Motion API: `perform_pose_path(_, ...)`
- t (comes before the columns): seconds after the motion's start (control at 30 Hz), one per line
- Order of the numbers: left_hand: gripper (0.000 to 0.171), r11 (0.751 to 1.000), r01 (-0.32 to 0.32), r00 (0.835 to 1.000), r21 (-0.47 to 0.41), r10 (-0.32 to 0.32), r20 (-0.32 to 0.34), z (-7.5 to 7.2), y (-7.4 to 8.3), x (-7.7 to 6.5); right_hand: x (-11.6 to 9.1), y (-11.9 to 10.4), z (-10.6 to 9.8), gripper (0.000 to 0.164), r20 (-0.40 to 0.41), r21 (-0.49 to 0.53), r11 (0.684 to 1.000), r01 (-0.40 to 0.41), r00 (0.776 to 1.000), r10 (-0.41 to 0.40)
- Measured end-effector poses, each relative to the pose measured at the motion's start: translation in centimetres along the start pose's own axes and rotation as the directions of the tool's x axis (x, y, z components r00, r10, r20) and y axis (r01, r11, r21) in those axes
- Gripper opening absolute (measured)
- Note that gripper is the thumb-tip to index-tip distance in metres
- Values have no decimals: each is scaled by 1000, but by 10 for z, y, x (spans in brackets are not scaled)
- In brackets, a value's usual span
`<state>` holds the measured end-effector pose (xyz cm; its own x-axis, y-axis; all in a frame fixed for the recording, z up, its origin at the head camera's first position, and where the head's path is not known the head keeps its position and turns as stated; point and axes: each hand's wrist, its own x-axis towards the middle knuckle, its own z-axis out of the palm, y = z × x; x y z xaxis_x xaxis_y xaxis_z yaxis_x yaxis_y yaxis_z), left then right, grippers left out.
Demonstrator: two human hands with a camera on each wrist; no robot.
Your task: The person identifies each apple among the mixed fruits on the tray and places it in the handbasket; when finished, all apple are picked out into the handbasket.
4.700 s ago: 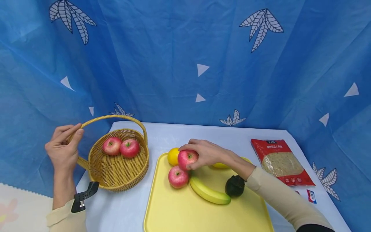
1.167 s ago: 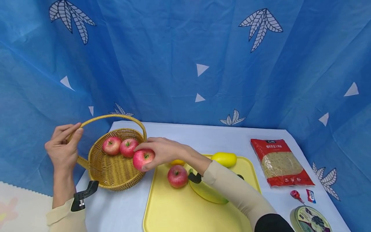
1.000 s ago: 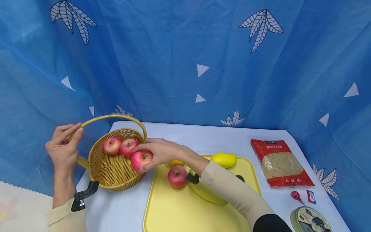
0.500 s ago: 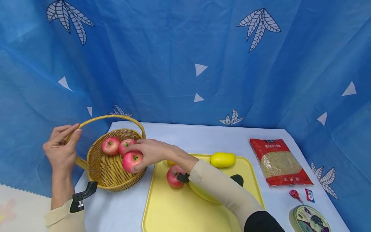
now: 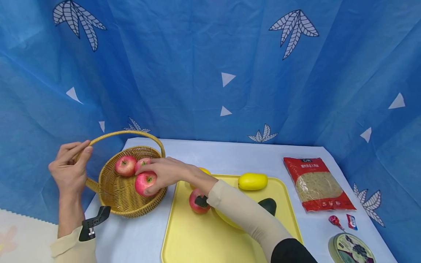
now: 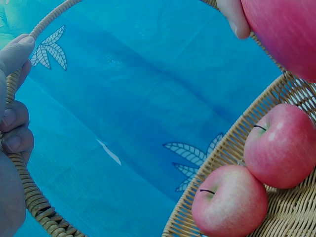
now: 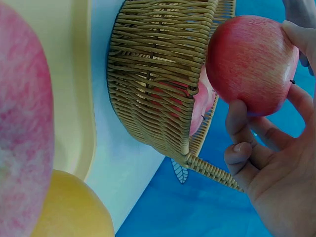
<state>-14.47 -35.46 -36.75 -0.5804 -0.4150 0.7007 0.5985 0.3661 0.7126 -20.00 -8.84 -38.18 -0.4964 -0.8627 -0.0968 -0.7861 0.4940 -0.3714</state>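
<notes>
My left hand point(image 5: 69, 166) grips the arched handle point(image 6: 44, 210) of a round wicker basket point(image 5: 131, 212) on its left side. Two red apples lie inside; one apple point(image 5: 125, 166) is fully visible, and the second point(image 6: 281, 145) is partly covered by my right hand in the head view. My right hand point(image 5: 169, 171) holds another red apple point(image 7: 252, 64) between thumb and fingers. In the right wrist view this apple is above the basket's rim, over its right part. A fourth piece, a red apple point(image 5: 197, 201), sits on the yellow tray point(image 5: 197, 241), partly hidden by the wrist mount.
On the tray are a yellow oblong fruit point(image 5: 252, 181), a round yellow fruit point(image 7: 74, 207), a banana mostly under my right sleeve, and a dark green item point(image 5: 268, 205). To the right lie a red food packet point(image 5: 319, 184), a lollipop point(image 5: 334, 220), a small wrapper point(image 5: 351, 221) and a round tin point(image 5: 353, 248).
My right hand picked the apple up from the tray, carried it left to the basket and has moved it farther over the rim. My left hand keeps its grip on the handle.
</notes>
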Motion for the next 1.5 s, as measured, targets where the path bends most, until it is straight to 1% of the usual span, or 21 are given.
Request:
perform_pose_path(0.2,20,1000,-13,1000,-20,13,7,1,-3,0,6,0,4,64,11,-3,1000,3,1000,-3)
perform_pose_path(0.4,20,1000,-4,1000,-15,3,-2,1,-1,0,15,0,9,66,42,-21,1000,6,999,-5)
perform_pose_path(0.57,21,1000,-1,1000,-17,1,-4,0,0,1,24,-2,12,65,65,-26,1000,-6,998,8)
perform_pose_path(0.87,21,1000,4,1000,-14,-4,-7,-1,-3,1,35,-5,21,66,103,-38,999,-26,994,30)
perform_pose_path(1.07,21,1000,-1,1000,-7,1,-8,-2,-5,1,43,-7,27,63,106,-11,999,-34,994,35)
perform_pose_path(1.2,20,999,-16,1000,-31,16,-6,-1,-4,0,47,-8,32,60,131,25,998,-57,990,53)
perform_pose_path(1.3,20,999,-23,1000,-44,23,-6,0,-3,0,49,-9,35,58,144,32,997,-69,988,63)
perform_pose_path(1.37,20,999,-25,1000,-40,25,-7,1,-2,-1,51,-10,35,59,151,28,996,-79,986,74)
perform_pose_path(1.5,20,999,-29,1000,-31,29,-7,0,-2,0,56,-10,36,63,164,25,997,-71,984,66)
